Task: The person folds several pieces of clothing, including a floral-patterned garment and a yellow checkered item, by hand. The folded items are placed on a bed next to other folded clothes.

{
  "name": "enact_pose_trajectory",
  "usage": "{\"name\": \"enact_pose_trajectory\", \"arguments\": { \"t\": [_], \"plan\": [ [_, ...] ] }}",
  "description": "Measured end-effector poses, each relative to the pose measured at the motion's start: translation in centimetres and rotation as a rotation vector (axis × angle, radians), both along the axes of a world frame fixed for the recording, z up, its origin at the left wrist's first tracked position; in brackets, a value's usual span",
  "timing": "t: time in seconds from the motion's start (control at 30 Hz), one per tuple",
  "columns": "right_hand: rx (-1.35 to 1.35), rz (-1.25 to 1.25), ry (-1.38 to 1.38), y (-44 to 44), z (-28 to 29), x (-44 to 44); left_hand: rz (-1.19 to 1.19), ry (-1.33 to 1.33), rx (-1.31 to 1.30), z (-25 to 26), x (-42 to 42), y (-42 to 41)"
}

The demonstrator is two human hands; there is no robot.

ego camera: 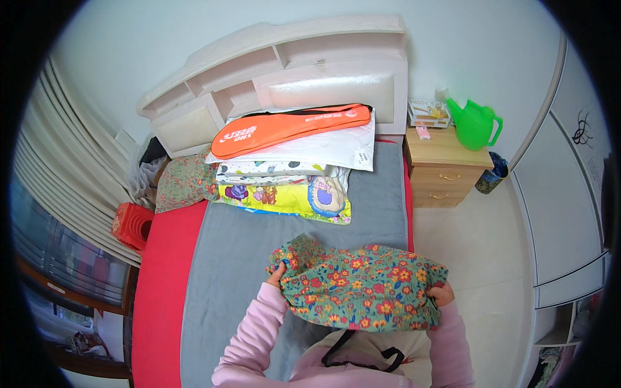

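Observation:
A green floral pillowcase (361, 288) with red and yellow flowers is stretched between my hands, above the near part of the bed. My left hand (277, 275) grips its left end, where the fabric bunches up. At the opposite end my right hand (442, 294) holds the edge, with the fingers partly hidden by the cloth. Whether there is filling inside I cannot tell. Below it lies a grey bed pad (237, 276) over a red sheet (162, 291).
Against the headboard (335, 87) are an orange racket bag (291, 127), a white plastic package (335, 150), a yellow cartoon-print pillow (286, 198) and a floral pillow (184, 182). A green watering can (473, 126) stands on the nightstand (436, 165). A red plastic stool (130, 225) is at left.

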State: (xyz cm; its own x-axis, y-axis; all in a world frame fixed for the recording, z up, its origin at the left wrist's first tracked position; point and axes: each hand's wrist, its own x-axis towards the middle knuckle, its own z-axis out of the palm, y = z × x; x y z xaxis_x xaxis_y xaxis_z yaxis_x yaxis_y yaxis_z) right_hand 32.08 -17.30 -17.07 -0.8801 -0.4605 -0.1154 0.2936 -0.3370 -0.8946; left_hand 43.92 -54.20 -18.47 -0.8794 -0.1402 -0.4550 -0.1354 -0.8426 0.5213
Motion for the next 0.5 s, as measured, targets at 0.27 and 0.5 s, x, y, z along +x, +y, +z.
{"name": "enact_pose_trajectory", "arguments": {
  "t": [0.27,0.5],
  "plan": [
    [-0.123,0.134,0.267,-1.4,6.6,0.1,0.284,0.224,-0.097,3.1,2.1,0.7],
    [-0.028,0.128,0.203,-2.3,-0.2,-0.5,0.367,0.368,-0.405,1.7,4.0,-3.4]
  ]
}}
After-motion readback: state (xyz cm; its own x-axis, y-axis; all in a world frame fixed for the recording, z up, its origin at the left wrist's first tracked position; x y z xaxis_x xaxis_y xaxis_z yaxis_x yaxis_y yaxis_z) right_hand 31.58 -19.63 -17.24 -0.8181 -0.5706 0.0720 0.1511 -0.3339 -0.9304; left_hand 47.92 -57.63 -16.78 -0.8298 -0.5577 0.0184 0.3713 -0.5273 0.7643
